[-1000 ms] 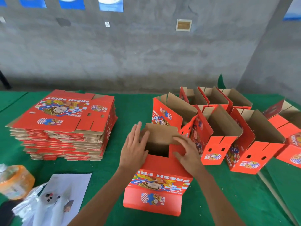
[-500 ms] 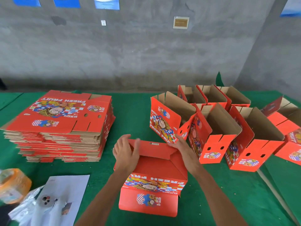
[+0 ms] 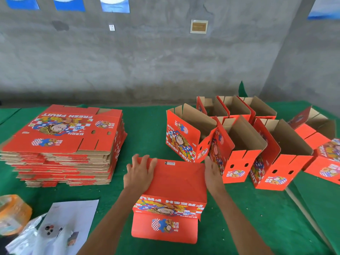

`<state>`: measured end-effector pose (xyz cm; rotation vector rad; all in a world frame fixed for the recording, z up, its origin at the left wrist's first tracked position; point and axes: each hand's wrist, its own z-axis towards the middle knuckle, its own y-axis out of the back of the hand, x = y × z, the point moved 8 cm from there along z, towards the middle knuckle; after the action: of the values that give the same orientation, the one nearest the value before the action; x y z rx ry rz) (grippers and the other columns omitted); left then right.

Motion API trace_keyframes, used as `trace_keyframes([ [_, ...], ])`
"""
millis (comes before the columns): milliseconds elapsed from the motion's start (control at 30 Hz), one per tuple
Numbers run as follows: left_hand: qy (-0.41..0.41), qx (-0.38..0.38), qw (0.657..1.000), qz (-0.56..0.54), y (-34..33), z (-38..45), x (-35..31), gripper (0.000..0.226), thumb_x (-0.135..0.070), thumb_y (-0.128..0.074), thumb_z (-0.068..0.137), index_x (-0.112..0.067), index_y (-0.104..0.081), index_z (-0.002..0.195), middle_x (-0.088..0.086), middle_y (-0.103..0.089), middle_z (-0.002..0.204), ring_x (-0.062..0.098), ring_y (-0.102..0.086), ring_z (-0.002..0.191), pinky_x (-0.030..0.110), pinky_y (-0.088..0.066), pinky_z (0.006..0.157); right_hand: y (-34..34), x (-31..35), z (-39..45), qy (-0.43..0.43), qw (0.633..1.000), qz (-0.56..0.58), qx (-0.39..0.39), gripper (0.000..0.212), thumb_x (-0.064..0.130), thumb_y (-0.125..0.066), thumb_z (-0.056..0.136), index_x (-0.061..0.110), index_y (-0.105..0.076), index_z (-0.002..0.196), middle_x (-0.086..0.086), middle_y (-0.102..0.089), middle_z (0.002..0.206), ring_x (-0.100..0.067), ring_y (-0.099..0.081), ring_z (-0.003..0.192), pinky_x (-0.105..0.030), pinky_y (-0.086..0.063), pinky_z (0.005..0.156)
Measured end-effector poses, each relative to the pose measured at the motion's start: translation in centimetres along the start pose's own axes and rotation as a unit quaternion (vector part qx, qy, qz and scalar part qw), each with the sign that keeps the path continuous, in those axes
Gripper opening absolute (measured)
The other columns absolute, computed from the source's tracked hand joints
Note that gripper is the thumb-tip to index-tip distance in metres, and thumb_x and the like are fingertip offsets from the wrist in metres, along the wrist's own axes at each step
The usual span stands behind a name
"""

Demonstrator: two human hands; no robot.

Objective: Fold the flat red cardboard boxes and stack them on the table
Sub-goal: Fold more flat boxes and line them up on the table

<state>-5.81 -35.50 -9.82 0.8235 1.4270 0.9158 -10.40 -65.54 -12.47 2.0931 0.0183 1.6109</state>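
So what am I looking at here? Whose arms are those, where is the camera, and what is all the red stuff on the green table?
There is no machine here: a person is working with two bare hands, and the single camera sits on their head, looking forward and down, so the arms reach in from the bottom of the picture.

On the green table lies a stack of flat boxes on the left, red printed cardboard waiting to be folded. On the right stand the folded boxes, open at the top, set close together in rows.

Between the hands is the box being folded, its red bottom flaps closed and facing up. The left hand lies over its left edge, fingers mostly straight; the right hand presses flat against its right side.

At the lower left are a sheet of paper, a clear plastic bag and an orange bottle.
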Motion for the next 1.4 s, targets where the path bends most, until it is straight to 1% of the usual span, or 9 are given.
trace_keyframes([
  [67, 0.034, -0.020, 0.999, -0.026, 0.6, -0.1, 1.7, 0.051, -0.070, -0.030, 0.100, -0.038, -0.045, 0.137, 0.006, -0.033, 0.156, 0.041, -0.047, 0.131, 0.056, -0.044, 0.102, -0.9, -3.4, -1.2, -0.184, 0.975, 0.075, 0.099, 0.090, 0.083, -0.019, 0.094, 0.013, -0.050, 0.142, -0.007, -0.062, 0.119, -0.029, -0.068, 0.099, -0.045, -0.059, 0.090],
  [167, 0.067, -0.037, 0.994, -0.080, 1.3, -0.1, 3.7, 0.044, -0.067, -0.034, 0.101, -0.033, -0.048, 0.125, 0.012, -0.044, 0.146, 0.041, -0.057, 0.122, 0.054, -0.046, 0.102, -2.6, -5.3, -3.6, -0.269, 0.935, 0.007, 0.229, 0.085, 0.081, -0.021, 0.096, 0.015, -0.058, 0.134, -0.017, -0.072, 0.106, -0.024, -0.072, 0.078, -0.034, -0.060, 0.071],
  [300, 0.093, -0.085, 0.979, -0.159, 2.1, -1.3, 5.7, 0.041, -0.066, -0.037, 0.101, -0.029, -0.048, 0.115, 0.010, -0.054, 0.130, 0.039, -0.059, 0.115, 0.054, -0.047, 0.098, -4.7, -4.2, -4.3, -0.278, 0.927, -0.004, 0.253, 0.095, 0.091, -0.024, 0.088, 0.014, -0.063, 0.130, -0.002, -0.053, 0.069, -0.014, -0.050, 0.055, -0.022, -0.046, 0.056],
  [500, 0.145, -0.173, 0.925, -0.305, 5.1, -2.8, 10.0, 0.052, -0.074, -0.046, 0.092, -0.023, -0.050, 0.100, 0.008, -0.054, 0.115, 0.038, -0.056, 0.112, 0.050, -0.045, 0.094, -5.5, 2.3, -3.3, -0.059, 0.964, 0.047, 0.254, 0.060, 0.085, -0.048, 0.086, 0.050, -0.044, 0.134, -0.003, -0.060, 0.078, -0.015, -0.051, 0.054, -0.029, -0.048, 0.057],
  [667, 0.013, -0.127, 0.970, -0.207, 6.2, -1.9, 6.0, 0.054, -0.065, -0.054, 0.093, -0.017, -0.075, 0.104, 0.009, -0.067, 0.126, 0.034, -0.056, 0.127, 0.046, -0.041, 0.107, -6.6, 8.9, -4.2, 0.188, 0.952, -0.089, 0.224, 0.059, 0.079, -0.067, 0.081, 0.061, -0.043, 0.132, -0.002, -0.065, 0.111, -0.016, -0.069, 0.078, -0.031, -0.057, 0.071],
  [800, 0.047, 0.052, 0.859, -0.507, 1.2, -3.0, 0.1, 0.041, -0.056, -0.040, 0.107, -0.037, -0.060, 0.138, -0.008, -0.063, 0.136, 0.020, -0.059, 0.130, 0.052, -0.045, 0.111, -10.5, 8.1, -6.3, 0.315, 0.875, -0.340, 0.141, 0.049, 0.042, -0.063, 0.098, 0.049, -0.043, 0.142, -0.003, -0.033, 0.134, -0.026, -0.057, 0.111, -0.039, -0.051, 0.097],
  [900, 0.080, 0.114, 0.805, -0.577, -2.9, -4.8, -2.4, 0.052, -0.074, -0.033, 0.100, -0.046, -0.050, 0.141, -0.015, -0.062, 0.133, 0.013, -0.063, 0.122, 0.058, -0.055, 0.098, -12.0, 3.6, -7.7, 0.274, 0.857, -0.431, 0.070, 0.053, 0.033, -0.056, 0.102, 0.044, -0.036, 0.150, -0.016, -0.025, 0.149, -0.036, -0.047, 0.131, -0.040, -0.046, 0.107],
  [1067, 0.008, 0.123, 0.842, -0.526, -8.1, -6.1, -4.3, 0.059, -0.069, -0.055, 0.092, -0.033, -0.056, 0.139, -0.011, -0.070, 0.127, 0.000, -0.065, 0.116, 0.016, -0.053, 0.092, -10.8, -3.6, -8.3, 0.180, 0.880, -0.438, 0.038, 0.062, 0.041, -0.055, 0.103, 0.045, -0.025, 0.157, -0.020, -0.025, 0.148, -0.035, -0.045, 0.135, -0.037, -0.045, 0.110],
  [1400, -0.004, 0.171, 0.874, -0.455, -13.7, -4.0, -8.3, 0.059, -0.053, -0.048, 0.106, -0.041, -0.027, 0.159, -0.012, -0.052, 0.151, 0.008, -0.051, 0.137, 0.035, -0.035, 0.120, -8.2, -8.5, -3.8, 0.151, 0.920, -0.355, 0.064, 0.066, 0.031, -0.062, 0.098, 0.042, -0.028, 0.153, -0.018, -0.016, 0.157, -0.036, -0.042, 0.142, -0.040, -0.054, 0.103],
])
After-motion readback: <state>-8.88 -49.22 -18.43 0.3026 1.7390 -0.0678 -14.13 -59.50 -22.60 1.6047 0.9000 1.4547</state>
